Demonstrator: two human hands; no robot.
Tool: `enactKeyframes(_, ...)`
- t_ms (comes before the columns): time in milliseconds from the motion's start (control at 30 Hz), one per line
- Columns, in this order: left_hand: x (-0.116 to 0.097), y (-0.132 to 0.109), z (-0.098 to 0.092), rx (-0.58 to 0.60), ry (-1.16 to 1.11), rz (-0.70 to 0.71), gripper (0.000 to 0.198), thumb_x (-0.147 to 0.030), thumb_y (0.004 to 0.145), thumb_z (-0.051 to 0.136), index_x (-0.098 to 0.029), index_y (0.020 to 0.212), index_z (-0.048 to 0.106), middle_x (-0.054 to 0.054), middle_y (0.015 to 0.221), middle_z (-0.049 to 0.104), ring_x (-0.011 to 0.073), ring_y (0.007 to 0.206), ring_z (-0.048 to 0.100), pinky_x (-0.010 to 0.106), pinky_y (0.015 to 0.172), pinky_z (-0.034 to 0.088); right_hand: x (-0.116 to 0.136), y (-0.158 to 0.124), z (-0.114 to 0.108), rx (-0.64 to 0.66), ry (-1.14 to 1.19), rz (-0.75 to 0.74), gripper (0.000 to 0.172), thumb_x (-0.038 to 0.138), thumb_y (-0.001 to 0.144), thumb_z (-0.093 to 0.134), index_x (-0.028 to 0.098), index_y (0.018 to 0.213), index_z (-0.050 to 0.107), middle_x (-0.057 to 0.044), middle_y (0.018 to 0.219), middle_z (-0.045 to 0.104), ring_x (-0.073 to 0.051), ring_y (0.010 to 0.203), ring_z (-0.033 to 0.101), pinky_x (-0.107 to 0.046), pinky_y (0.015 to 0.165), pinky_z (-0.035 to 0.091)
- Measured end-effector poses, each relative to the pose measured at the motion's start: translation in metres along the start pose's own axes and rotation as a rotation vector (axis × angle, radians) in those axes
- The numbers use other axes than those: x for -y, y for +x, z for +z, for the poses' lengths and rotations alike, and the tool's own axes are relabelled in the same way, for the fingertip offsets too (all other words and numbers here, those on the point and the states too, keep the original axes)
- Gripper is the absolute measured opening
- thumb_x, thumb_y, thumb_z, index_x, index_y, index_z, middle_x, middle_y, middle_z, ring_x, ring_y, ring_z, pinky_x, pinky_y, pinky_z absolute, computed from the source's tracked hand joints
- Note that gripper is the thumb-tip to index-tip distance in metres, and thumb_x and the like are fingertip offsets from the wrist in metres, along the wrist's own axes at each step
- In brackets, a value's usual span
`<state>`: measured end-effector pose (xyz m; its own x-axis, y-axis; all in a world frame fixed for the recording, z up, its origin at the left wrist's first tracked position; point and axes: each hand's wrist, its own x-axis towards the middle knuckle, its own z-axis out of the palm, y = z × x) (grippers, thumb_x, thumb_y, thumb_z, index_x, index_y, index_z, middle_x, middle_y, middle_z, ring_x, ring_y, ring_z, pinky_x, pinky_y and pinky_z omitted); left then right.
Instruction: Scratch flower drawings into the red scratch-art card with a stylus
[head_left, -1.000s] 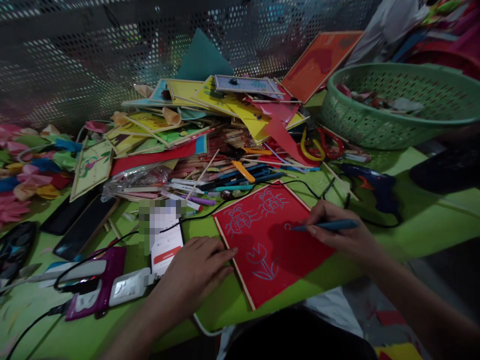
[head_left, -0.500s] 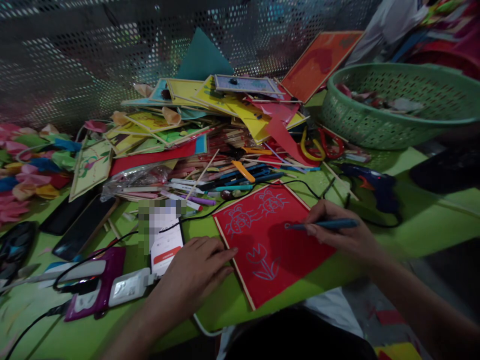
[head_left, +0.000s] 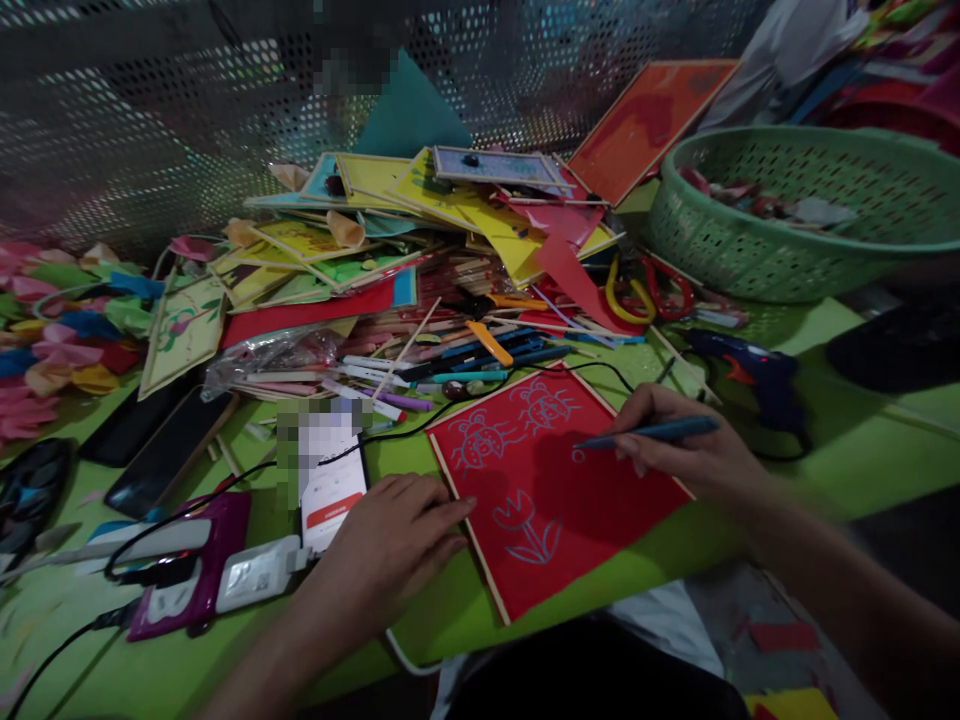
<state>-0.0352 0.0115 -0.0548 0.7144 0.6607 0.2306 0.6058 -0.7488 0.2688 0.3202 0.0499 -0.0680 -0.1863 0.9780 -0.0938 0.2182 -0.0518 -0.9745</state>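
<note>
Right hand: pinching blue pen | tip leftward, long axis crosswise above red card | left hand: flat, touching card's edge

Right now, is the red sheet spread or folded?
Spread. The red sheet lies open on the green table, its line drawings face up, no fold visible; wooden strips edge it.

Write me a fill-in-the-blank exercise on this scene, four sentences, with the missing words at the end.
The right hand holds a pen over a sheet coloured ____.
The left hand is at the sheet's ____ edge.
Beyond the drawn flower are ____ bug-like figures.
The large perforated basket is coloured ____.

Missing words: red; left; two; green.
</note>
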Motion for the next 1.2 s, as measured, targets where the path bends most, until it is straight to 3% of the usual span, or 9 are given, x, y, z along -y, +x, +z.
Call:
enactKeyframes(700, -0.0009, -0.0002, -0.0007, 0.005, -0.011, -0.001, 0.025, -0.027, 0.105, 0.049, -0.022, 0.121, 0.067, 0.004, 0.097, 0.071, 0.0191, 0.084, 0.067, 0.034, 0.072, 0.053, 0.0001, 0.0006, 0.0037, 0.051, -0.196, -0.048, 0.018, 0.039, 0.085, 0.076, 0.024, 0.078, 0.067, -0.002, 0.068, 0.066, -0.019, 0.059, 0.056, -0.033, 0.054, 0.042)
enactKeyframes(1200, 0.0007, -0.0008, 0.0008, 0.025, -0.007, -0.01, 0.023, -0.026, 0.103, 0.053, -0.022, 0.122, 0.067, 0.004, 0.098, 0.071, 0.0193, 0.085, 0.067, 0.033, 0.072, 0.052, -0.0033, -0.0008, 0.0035, -0.011, -0.182, -0.085, 0.017, 0.039, 0.085, 0.076, 0.026, 0.078, 0.067, -0.002, 0.068, 0.064, -0.019, 0.058, 0.054, -0.034, 0.052, 0.04)
